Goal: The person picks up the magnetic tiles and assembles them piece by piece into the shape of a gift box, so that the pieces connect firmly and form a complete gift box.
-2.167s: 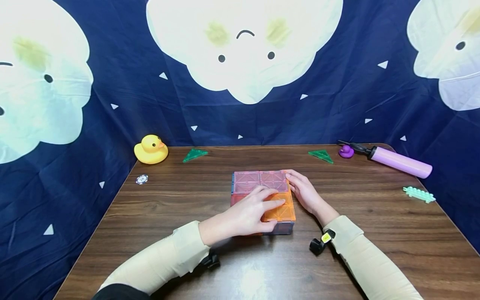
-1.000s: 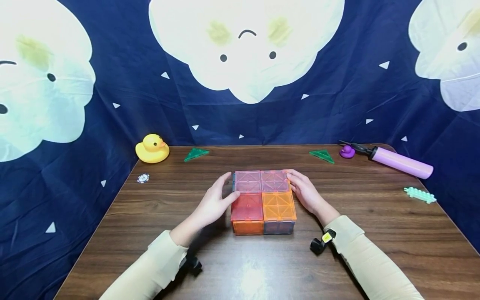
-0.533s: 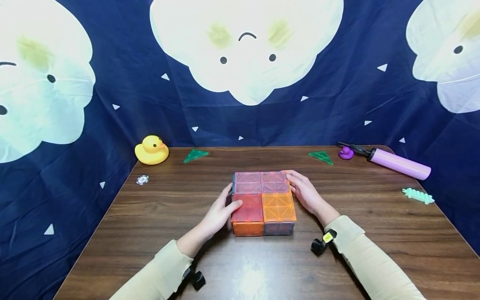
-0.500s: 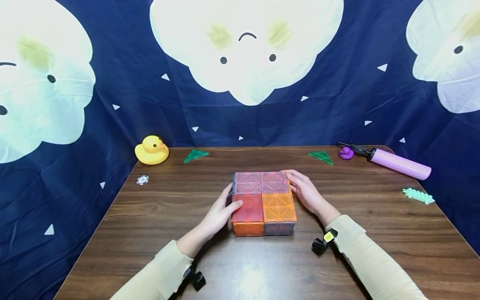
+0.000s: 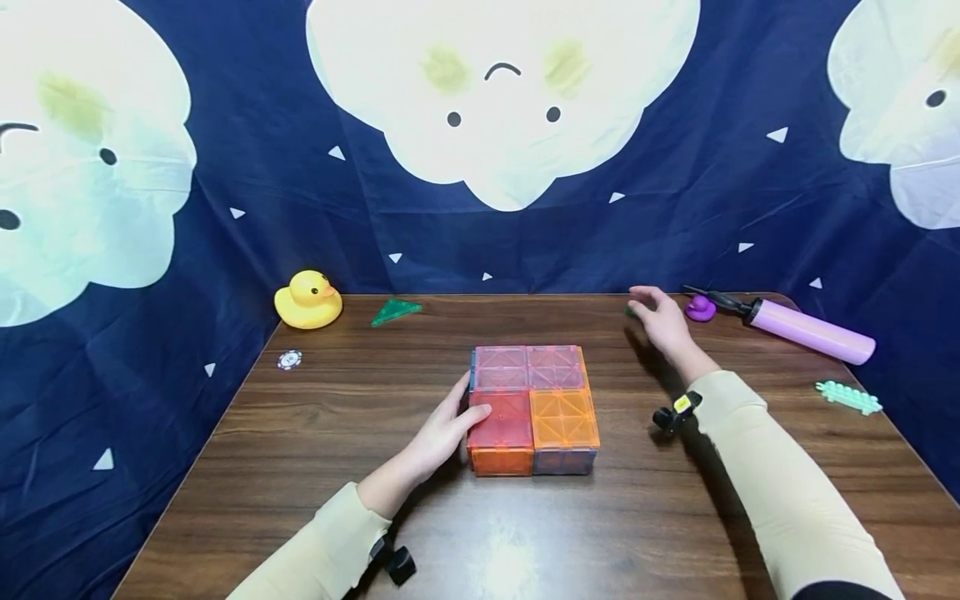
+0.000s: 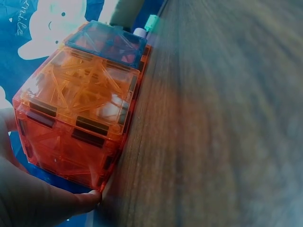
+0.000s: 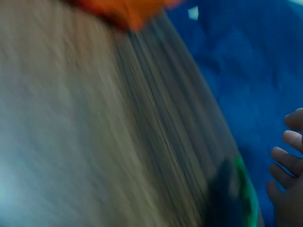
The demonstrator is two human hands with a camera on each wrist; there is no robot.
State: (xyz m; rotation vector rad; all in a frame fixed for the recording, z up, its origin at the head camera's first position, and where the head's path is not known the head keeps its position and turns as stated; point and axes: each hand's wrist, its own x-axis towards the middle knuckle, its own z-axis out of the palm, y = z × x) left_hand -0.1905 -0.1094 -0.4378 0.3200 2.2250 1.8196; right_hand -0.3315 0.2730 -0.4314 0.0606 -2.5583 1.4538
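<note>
A low block of see-through magnetic tiles (image 5: 564,419), with pink, red and orange squares on top, sits mid-table. My left hand (image 5: 441,429) holds its left side, thumb on the red top tile and fingers along the side wall. In the left wrist view, the thumb (image 6: 71,201) meets an edge of the red tile (image 6: 71,151). At the back right, my right hand (image 5: 663,323) hovers with loosely bent fingers above a green triangular tile (image 5: 630,311), mostly hidden. That green tile (image 7: 248,198) shows blurred beneath the spread fingers in the right wrist view.
Another green triangular tile (image 5: 395,311) lies at the back left, near a yellow rubber duck (image 5: 307,302) and a poker chip (image 5: 289,359). To the right are a small purple duck (image 5: 700,309), a pink hand pump (image 5: 813,330) and a mint-green toy strip (image 5: 848,397).
My right hand has left the block's right side and moved back and right over the green triangle. My left hand, earlier over the top, came to the left side and stays there.
</note>
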